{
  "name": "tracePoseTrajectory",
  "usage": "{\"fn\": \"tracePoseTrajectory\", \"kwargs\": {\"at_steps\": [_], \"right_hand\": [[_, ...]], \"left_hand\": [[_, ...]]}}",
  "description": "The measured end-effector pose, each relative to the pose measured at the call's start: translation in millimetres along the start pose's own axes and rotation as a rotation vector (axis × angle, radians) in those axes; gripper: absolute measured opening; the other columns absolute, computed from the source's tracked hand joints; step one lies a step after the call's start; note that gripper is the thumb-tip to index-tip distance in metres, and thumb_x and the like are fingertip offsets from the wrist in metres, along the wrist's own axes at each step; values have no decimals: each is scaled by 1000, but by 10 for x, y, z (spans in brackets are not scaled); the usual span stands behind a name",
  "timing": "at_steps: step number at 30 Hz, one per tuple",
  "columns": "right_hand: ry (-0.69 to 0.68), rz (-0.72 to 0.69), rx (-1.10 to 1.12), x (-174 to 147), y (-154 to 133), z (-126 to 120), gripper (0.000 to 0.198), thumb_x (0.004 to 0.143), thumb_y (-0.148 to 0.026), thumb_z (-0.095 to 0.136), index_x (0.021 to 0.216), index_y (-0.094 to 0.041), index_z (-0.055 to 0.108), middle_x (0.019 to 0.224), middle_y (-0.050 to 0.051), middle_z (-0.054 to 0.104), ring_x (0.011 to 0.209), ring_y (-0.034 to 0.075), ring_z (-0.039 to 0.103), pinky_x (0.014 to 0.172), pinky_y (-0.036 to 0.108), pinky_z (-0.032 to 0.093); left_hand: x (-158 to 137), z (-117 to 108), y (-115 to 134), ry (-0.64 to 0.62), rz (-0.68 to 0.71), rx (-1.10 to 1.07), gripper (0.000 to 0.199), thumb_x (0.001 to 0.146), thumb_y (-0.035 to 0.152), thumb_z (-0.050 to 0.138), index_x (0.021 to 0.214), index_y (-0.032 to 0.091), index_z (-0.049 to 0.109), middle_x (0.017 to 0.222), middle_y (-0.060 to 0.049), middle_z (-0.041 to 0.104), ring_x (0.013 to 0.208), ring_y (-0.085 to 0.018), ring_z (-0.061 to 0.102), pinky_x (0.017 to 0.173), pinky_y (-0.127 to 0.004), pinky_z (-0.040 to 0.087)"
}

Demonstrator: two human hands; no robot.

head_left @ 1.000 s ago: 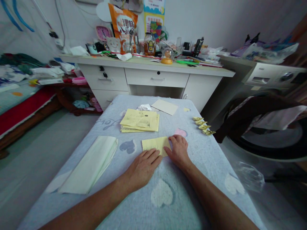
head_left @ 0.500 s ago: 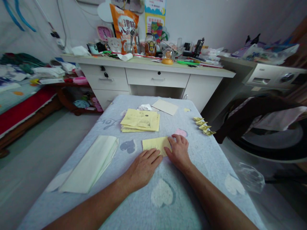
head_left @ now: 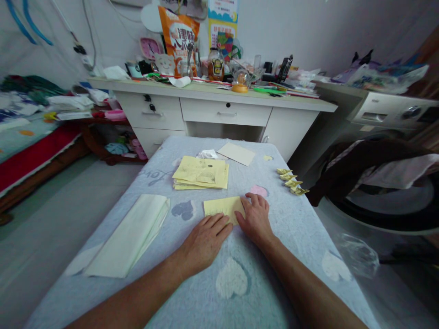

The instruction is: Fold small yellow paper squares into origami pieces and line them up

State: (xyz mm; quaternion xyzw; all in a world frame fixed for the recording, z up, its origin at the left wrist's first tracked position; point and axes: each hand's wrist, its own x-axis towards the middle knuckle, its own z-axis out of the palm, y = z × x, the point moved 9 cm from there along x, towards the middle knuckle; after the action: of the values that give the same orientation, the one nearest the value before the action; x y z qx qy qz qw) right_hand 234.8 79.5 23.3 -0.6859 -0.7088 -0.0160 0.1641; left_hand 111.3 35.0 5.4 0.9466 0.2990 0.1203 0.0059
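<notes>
A folded yellow sheet of paper lies on the cloth in front of me, with faint print near its lower edge. My left hand rests flat over its lower edge, fingers stretched out. At its right end is my right hand, thumb and fingertips apart and touching the paper. Behind the sheet sits a stack of yellow printed papers. Several small folded yellow paper pieces stand in a row toward the right edge. Left of my hands lies a folded pale green-white sheet.
A blue heart-patterned cloth covers the table. Toward its far end are a white card and crumpled white tissue. A cluttered white desk stands beyond, and a washing machine with clothes hanging out is at right.
</notes>
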Motion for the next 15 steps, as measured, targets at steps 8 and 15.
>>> {"fn": "tracePoseTrajectory", "kwargs": {"at_steps": [8, 15], "right_hand": [[13, 13, 140, 2, 30, 32, 40, 78, -27, 63, 117, -18, 61, 126, 12, 53, 115, 30, 41, 99, 44, 31], [0, 129, 245, 80, 174, 144, 22, 78, -26, 61, 99, -19, 63, 109, 10, 59, 104, 27, 49, 90, 39, 36]], "left_hand": [[-7, 2, -3, 4, 0, 1, 38, 92, 14, 42, 129, 22, 49, 136, -5, 53, 127, -23, 44, 104, -41, 36], [-12, 12, -11, 3, -2, -9, 37, 93, 15, 43, 128, 22, 50, 135, -5, 53, 128, -22, 44, 105, -40, 35]]}}
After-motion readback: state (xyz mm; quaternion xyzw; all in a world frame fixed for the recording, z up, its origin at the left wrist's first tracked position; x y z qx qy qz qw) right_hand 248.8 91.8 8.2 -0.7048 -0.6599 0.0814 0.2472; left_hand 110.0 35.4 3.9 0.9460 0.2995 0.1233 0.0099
